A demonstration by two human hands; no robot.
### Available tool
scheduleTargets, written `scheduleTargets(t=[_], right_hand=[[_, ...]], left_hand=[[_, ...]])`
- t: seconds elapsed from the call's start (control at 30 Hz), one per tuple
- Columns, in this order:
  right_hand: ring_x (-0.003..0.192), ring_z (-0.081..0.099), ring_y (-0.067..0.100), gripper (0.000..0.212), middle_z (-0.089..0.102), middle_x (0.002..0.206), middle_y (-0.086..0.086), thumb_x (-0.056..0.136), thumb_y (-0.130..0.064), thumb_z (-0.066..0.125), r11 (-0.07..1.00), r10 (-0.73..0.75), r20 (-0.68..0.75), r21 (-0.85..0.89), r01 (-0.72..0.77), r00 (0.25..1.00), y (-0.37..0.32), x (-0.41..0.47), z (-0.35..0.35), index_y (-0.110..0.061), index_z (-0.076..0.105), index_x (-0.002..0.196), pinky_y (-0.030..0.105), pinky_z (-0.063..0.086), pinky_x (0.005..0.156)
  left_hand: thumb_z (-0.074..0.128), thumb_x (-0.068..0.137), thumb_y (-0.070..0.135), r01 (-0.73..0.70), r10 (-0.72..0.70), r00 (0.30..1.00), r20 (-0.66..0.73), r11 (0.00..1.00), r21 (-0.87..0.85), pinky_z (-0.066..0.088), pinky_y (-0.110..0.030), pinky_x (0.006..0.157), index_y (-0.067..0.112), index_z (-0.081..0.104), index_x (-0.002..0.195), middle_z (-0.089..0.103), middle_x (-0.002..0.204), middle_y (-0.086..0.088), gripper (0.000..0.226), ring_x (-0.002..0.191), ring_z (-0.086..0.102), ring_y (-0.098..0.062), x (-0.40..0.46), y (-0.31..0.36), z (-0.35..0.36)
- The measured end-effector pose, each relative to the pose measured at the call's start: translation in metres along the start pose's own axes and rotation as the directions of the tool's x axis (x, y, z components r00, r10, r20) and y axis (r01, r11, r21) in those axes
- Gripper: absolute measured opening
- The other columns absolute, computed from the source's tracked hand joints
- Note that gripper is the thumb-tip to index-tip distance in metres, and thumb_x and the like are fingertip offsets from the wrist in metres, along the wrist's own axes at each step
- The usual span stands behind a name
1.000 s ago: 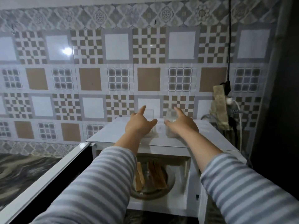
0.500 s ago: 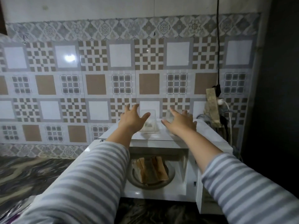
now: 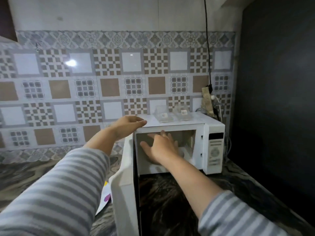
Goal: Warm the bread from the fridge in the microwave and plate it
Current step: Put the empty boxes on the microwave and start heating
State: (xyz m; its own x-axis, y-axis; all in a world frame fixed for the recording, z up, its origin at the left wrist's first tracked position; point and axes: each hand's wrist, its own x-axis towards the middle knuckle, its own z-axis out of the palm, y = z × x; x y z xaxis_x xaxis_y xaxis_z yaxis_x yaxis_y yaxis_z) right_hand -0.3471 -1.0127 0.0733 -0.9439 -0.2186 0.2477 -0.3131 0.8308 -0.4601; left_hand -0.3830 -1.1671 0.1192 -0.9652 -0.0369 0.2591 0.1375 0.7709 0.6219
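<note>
1. Right hand (image 3: pixel 163 147), fingers (image 3: pixel 164 133) spread and empty, reaches into the open microwave (image 3: pixel 213 143).
2. Left hand (image 3: pixel 127 124), fingers relaxed, rests on its top corner.
3. The bread is hidden behind the right hand.

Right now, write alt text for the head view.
A person's right hand, fingers spread, reaches into an open white microwave oven while the left hand rests on its top front corner. Its white door swings open leftward; two clear plastic containers sit on top, before a patterned tile wall.
</note>
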Motion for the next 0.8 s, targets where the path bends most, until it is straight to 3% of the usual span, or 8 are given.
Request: scheduleTargets(t=[0.17,0.37,0.5,0.6,0.7,0.8], right_hand=[[0.148,0.006,0.030,0.055,0.011,0.161,0.004,0.095,-0.058,0.035,0.998,-0.013,0.058,0.059,0.010,0.998,-0.042,-0.054,0.008,-0.035,0.034,0.145,0.050,0.011,0.117],[0.148,0.002,0.033,0.054,0.009,0.161,0.008,0.094,-0.057,0.035,0.995,-0.009,0.176,-0.092,0.026,0.984,-0.062,-0.088,0.015,-0.037,0.036,0.145,0.054,0.005,0.116],[0.148,0.001,0.034,0.049,0.009,0.161,0.009,0.096,-0.058,0.026,0.993,0.026,0.203,-0.114,-0.003,0.979,-0.052,-0.093,0.010,-0.048,0.031,0.143,0.056,0.003,0.116],[0.148,0.002,0.033,0.045,0.011,0.161,0.008,0.097,-0.057,0.025,0.990,0.044,0.178,-0.137,-0.019,0.983,-0.037,-0.090,0.004,-0.052,0.032,0.141,0.056,0.002,0.115],[0.148,0.002,0.032,0.047,0.010,0.161,0.004,0.097,-0.056,0.024,0.981,0.084,0.141,-0.185,-0.057,0.986,-0.016,-0.084,-0.010,-0.048,0.034,0.143,0.056,0.002,0.115],[0.149,-0.002,0.028,0.051,0.005,0.162,-0.003,0.100,-0.052,0.023,0.967,0.112,0.142,-0.245,-0.075,0.984,0.013,-0.074,-0.021,-0.039,0.023,0.149,0.058,-0.002,0.115]], left_hand=[[0.046,0.089,0.062,0.037,-0.032,0.997,0.068,0.996,-0.084,0.031,-0.038,0.109,0.032,0.054,0.135,0.050,0.141,0.004,0.055,0.127,0.047,-0.021,-0.048,-0.045,0.000],[0.029,0.097,0.059,0.032,-0.019,0.998,0.058,0.976,-0.215,0.025,-0.034,0.109,0.030,0.051,0.138,0.043,0.147,0.003,0.055,0.136,0.037,-0.020,-0.066,-0.061,0.019],[0.021,0.091,0.068,0.007,-0.005,1.000,0.015,0.989,-0.147,0.017,-0.035,0.114,0.030,0.039,0.145,0.032,0.155,0.007,0.068,0.142,0.028,-0.018,-0.066,-0.059,0.033],[0.012,0.089,0.071,-0.007,0.007,1.000,0.017,0.999,-0.040,0.006,-0.046,0.119,0.034,0.031,0.148,0.019,0.159,0.010,0.071,0.147,0.015,-0.015,-0.062,-0.050,0.044],[0.008,0.091,0.069,-0.039,0.039,0.999,-0.004,0.994,0.102,-0.003,-0.057,0.116,0.039,0.029,0.147,0.016,0.159,0.013,0.067,0.148,0.004,-0.014,-0.054,-0.038,0.061],[0.008,0.094,0.065,-0.099,0.108,0.994,-0.035,0.976,0.192,-0.009,-0.057,0.116,0.038,0.030,0.147,0.017,0.159,0.012,0.064,0.148,-0.003,-0.012,-0.043,-0.029,0.084]])
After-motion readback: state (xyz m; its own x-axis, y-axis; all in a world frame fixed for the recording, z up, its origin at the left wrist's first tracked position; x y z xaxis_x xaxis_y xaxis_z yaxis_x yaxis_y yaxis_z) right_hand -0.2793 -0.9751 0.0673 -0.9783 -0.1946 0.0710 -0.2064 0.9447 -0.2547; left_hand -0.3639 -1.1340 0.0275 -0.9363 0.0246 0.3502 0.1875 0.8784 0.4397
